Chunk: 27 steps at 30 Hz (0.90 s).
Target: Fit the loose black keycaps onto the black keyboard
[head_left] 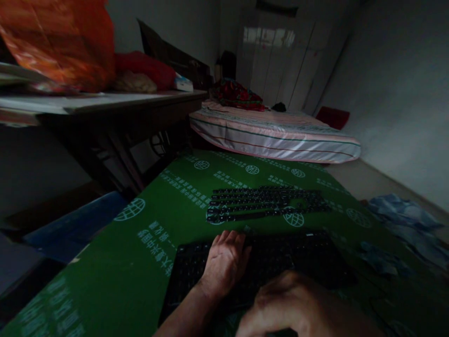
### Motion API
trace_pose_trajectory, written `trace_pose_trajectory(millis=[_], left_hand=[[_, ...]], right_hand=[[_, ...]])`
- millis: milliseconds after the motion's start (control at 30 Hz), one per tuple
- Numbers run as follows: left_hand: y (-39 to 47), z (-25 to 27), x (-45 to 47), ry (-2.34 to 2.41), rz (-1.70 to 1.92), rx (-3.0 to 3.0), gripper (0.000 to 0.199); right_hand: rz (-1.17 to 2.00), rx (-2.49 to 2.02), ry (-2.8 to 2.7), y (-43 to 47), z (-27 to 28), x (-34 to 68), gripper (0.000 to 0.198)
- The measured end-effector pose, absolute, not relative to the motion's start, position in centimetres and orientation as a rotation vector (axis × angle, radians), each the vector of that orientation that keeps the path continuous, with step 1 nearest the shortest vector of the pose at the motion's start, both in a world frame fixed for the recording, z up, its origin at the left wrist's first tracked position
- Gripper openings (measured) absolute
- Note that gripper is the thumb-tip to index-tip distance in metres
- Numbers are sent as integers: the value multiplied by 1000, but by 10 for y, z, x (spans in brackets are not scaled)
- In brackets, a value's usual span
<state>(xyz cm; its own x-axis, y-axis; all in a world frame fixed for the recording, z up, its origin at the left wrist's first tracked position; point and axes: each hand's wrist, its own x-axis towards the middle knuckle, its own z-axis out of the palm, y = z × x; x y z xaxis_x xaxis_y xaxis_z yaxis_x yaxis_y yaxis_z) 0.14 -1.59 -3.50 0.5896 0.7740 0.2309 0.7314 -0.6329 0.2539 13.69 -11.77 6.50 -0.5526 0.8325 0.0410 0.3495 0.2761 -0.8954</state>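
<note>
A black keyboard point(191, 264) lies on the green printed surface in front of me. My left hand point(226, 257) rests on the left half of the keyboard, its fingers stretched forward over the keys. Nearer to me, my right hand point(291, 304) hovers over the keyboard's front edge, curled and blurred by motion. Its fingertips are hidden, so what it may hold cannot be made out. Beyond the keyboard, many loose black keycaps point(245, 206) lie in several rows, laid out like a keyboard.
The green board point(115, 267) fills the foreground. Crumpled bluish cloth point(403, 215) lies to the right. A blue stool-like object point(80, 224) stands left, below a table point(140, 100) carrying an orange bag point(59, 42). A striped bed point(273, 133) stands behind.
</note>
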Motion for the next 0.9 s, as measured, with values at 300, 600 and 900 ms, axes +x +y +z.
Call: trace_pose_trajectory(millis=[300, 600, 900], left_hand=[[-14, -29, 1, 1267, 426, 2624, 15], [-13, -33, 1, 1260, 464, 2611, 17], [-13, -34, 1, 1257, 466, 2554, 18]], right_hand=[[1165, -1378, -1919, -98, 52, 142, 25], [787, -1566, -1884, -11, 45, 199, 16], [119, -2005, -2051, 110, 15, 263, 14]])
